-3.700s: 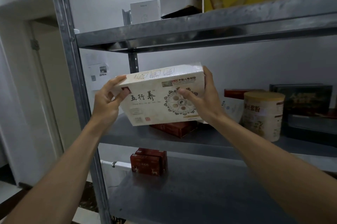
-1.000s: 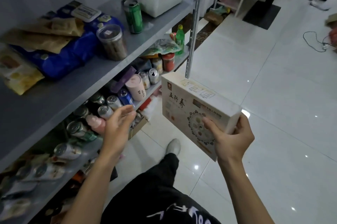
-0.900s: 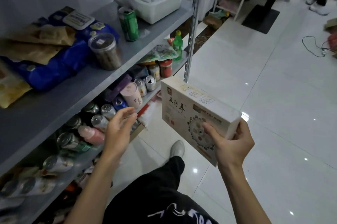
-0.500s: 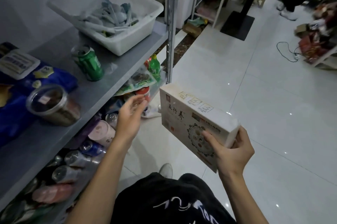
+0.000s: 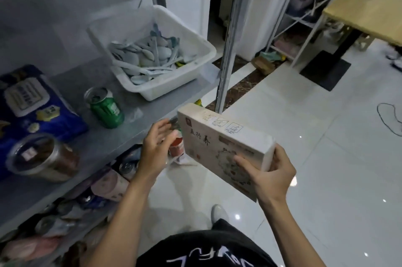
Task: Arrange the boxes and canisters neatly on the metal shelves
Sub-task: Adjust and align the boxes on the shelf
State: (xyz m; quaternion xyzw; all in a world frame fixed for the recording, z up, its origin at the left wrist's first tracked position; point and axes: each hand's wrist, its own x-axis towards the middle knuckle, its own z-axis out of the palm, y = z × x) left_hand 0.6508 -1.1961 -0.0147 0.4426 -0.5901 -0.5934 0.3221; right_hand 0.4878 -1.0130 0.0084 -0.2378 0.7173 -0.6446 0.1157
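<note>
One grip alone is kept on the cream box (image 5: 217,147), where some seconds ago it was held between both in front of another rack. It is now pinched at its near right corner by the right grip (image 5: 272,177), thumb on the printed face and fingers curled behind. The box is held tilted in the air above the white floor (image 5: 304,136), just off the front edge of the metal shelf (image 5: 97,147).

Since half a second ago the left grip (image 5: 155,149) has been brought closer to the box. It is released, fingers straight and nothing held, with the fingertips just beside the box's left edge. The view has been swung up along the shelf, so the white bin (image 5: 174,84) is seen nearer the middle.

Pale spoons (image 5: 148,55) are heaped in that bin. A green can (image 5: 106,108) is stood upright near it, and a clear lidded jar (image 5: 41,158) with brown contents is set beside a blue pack (image 5: 32,105). Cans and cups (image 5: 108,182) are crowded on the shelf below, too blurred to be told apart.
</note>
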